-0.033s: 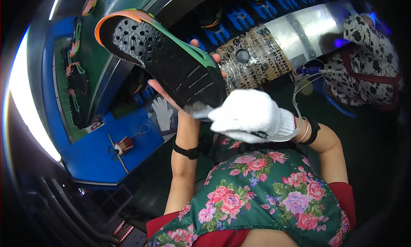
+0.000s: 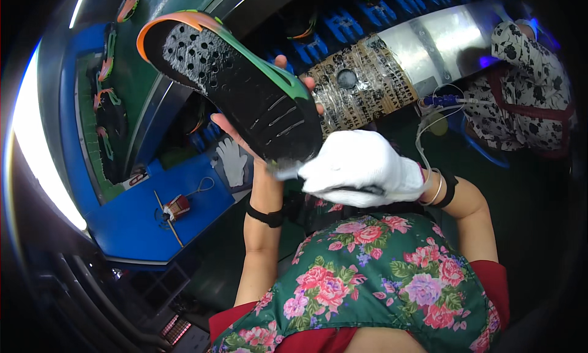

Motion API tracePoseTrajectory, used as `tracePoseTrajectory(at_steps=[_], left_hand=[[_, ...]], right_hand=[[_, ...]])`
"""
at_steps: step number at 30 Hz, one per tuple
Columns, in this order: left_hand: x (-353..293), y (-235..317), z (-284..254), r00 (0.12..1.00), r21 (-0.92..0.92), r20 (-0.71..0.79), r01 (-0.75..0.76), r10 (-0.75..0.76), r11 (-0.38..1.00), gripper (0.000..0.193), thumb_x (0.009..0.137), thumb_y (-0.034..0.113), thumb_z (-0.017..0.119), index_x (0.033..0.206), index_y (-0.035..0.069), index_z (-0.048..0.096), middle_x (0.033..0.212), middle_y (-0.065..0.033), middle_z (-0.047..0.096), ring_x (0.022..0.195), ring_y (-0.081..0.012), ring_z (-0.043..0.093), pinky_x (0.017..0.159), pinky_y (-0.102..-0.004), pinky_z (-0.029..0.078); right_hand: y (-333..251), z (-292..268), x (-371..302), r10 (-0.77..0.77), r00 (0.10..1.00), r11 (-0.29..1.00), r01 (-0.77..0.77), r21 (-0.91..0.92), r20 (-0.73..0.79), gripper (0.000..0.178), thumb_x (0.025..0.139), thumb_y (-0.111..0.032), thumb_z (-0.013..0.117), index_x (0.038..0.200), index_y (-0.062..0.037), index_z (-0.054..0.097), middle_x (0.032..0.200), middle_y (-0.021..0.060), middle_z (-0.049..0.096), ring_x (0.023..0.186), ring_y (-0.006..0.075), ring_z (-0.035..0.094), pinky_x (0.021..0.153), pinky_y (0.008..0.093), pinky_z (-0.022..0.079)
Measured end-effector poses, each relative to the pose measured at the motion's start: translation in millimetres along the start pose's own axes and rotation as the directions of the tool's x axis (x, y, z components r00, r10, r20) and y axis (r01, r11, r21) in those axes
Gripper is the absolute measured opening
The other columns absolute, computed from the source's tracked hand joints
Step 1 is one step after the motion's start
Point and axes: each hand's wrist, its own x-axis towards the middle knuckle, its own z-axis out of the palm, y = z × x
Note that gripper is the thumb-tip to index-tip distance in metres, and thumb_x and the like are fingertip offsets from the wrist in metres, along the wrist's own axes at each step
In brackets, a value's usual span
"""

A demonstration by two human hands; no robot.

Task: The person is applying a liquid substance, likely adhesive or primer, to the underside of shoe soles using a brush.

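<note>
A black shoe sole (image 2: 245,102) with an orange-to-green rim is held up at a tilt, its inner face toward me. Round holes dot its far end, and that end has a wet-looking shine. My left hand (image 2: 237,138), bare, supports it from beneath, thumb at one edge and fingertips showing past the other. In a white knit glove, my right hand (image 2: 361,169) is closed around a small brush (image 2: 285,170), blurred by motion. The bristles are at the near end of the sole; whether they touch it I cannot tell. Most of the brush handle is hidden in the glove.
On the left, a blue table (image 2: 135,221) bears a small wrapped container (image 2: 177,207) with a stick, and a white glove (image 2: 231,162) lies beside it. Taped cardboard (image 2: 367,77) covers part of the metal conveyor edge. More soles (image 2: 110,132) stand far left. A co-worker's patterned sleeve (image 2: 514,50) is at right.
The brush has shifted slightly toward me, down along the sole's near end. My right hand has tilted a little with it, and the sole has barely moved.
</note>
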Motion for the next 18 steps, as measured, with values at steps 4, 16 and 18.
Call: tracePoseTrajectory(at_steps=[4,16,18], left_hand=[[-7.5,4.0,0.9,0.998,0.023,-0.005,0.056,-0.056,0.998,0.117,0.093,0.088,0.063,0.177,0.016,0.025,0.178,-0.0219,0.028,0.147,-0.0598,0.047,0.103,-0.0790,0.055],[-3.9,22.6,14.8,0.957,0.182,-0.091,0.289,-0.277,0.940,0.133,0.085,0.085,0.074,0.175,0.002,0.022,0.170,-0.0329,0.035,0.132,-0.0570,0.062,0.100,-0.0635,0.064],[-2.1,26.8,15.4,0.940,0.204,-0.097,0.339,-0.326,0.918,0.130,0.087,0.082,0.074,0.175,0.001,0.022,0.170,-0.0337,0.034,0.134,-0.0573,0.061,0.101,-0.0605,0.065]], right_hand=[[-1.2,1.1,0.8,0.167,0.973,0.972,-0.137,0.189,-0.156,0.022,0.084,-0.009,0.093,0.106,-0.0094,0.086,0.107,0.0079,0.085,0.094,0.0254,0.081,0.083,0.0376,0.064],[-10.6,-1.6,-1.1,0.120,0.988,0.992,-0.124,-0.034,-0.097,0.024,0.088,-0.011,0.090,0.111,-0.0095,0.086,0.111,0.0073,0.084,0.097,0.0273,0.080,0.088,0.0400,0.064],[-7.4,5.4,-1.5,-0.024,0.998,0.970,0.010,-0.243,-0.054,0.029,0.088,-0.011,0.089,0.116,-0.0101,0.085,0.112,0.0081,0.084,0.095,0.0271,0.079,0.085,0.0399,0.063]])
